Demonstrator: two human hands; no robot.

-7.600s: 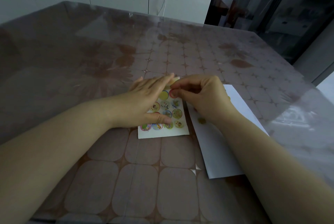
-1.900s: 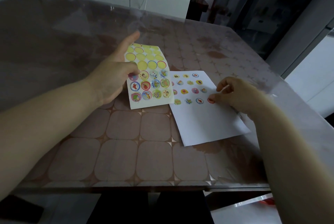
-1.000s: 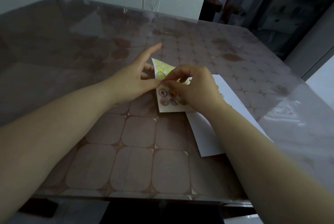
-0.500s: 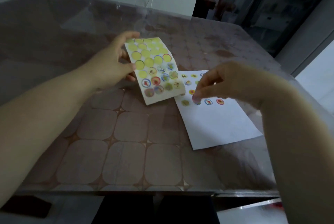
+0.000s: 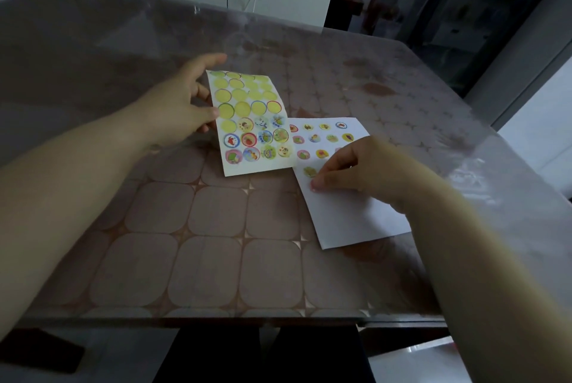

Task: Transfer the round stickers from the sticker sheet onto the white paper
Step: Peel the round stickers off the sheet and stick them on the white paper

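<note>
Sticker sheet [image 5: 250,122] lay just left of the white paper [image 5: 349,212], its right edge overlapping the paper's far left corner, both on the table [image 5: 216,243]. Left hand [image 5: 182,104] clamped the sheet's side away from the paper, thumb on top. Round stickers [image 5: 315,138] sat in rows on the paper's far half. Right hand [image 5: 365,166] rested on the paper just nearer than them, thumb and forefinger tips together; whether on a sticker, could not tell.

No legible text anywhere.
</note>
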